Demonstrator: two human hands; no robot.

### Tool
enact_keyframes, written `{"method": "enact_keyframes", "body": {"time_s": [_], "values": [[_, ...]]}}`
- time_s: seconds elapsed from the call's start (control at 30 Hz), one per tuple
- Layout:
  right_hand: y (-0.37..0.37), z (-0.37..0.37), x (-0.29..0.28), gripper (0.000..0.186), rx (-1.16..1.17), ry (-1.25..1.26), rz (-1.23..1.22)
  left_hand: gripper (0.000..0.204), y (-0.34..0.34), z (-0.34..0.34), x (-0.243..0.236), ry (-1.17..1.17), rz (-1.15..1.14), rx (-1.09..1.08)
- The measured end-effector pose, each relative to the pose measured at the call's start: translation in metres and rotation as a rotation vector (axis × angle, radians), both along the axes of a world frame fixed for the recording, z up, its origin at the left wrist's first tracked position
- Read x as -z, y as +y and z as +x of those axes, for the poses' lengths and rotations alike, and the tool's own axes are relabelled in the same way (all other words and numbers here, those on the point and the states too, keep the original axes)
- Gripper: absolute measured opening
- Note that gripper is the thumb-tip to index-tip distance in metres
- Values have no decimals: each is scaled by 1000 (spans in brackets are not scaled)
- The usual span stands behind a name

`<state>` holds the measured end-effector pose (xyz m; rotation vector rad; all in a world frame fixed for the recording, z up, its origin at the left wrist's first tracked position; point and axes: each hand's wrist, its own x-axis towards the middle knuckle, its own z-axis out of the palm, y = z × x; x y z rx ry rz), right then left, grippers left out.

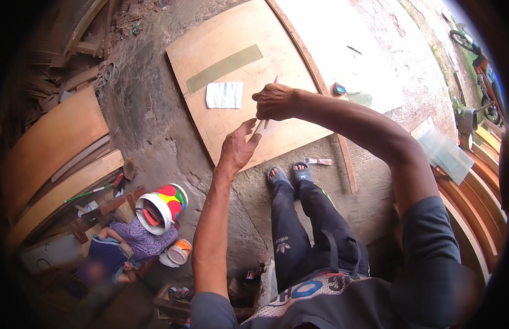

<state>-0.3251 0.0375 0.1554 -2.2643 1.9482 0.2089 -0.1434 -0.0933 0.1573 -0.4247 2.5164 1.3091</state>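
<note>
- Over to the lower left: 1 big multicoloured bucket (176, 197) lies on its side, something red-orange (152, 215) showing inside its white rim.
- Just below it, 1 smaller orange-and-white tub (181, 250); what it holds, I can't make out.
- Beside them, a nearby person (122, 247), partly lost in shadow and blur.
- Now the 2 hands, out over the wooden board (210, 60) on the floor, and between them the pale piece (260, 129): narrow, off-white, its full length hidden by fingers.
- Left hand (238, 147): thumb and fingers pinched narrow around that piece.
- Right hand (277, 102): curled into a fist on a thin tool, red tip (276, 79) poking out above, the rest mostly covered.
</note>
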Motion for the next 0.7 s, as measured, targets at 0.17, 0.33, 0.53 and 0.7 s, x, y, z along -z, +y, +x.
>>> {"method": "enact_keyframes", "body": {"time_s": [0.17,0.33,0.53,0.7], "values": [[-35,-8,-7,10,-42,-32,-184,38,-10,0,22,108,-171,-44],[-30,-17,29,39,428,-423,-916,41,-59,11,40,248,-73,-218],[52,10,211,40,1275,-729,-307,47,-139,60,63,118,183,-516],[76,56,386,32,1399,-849,73,55,-218,109,105,242,163,-616]]}}
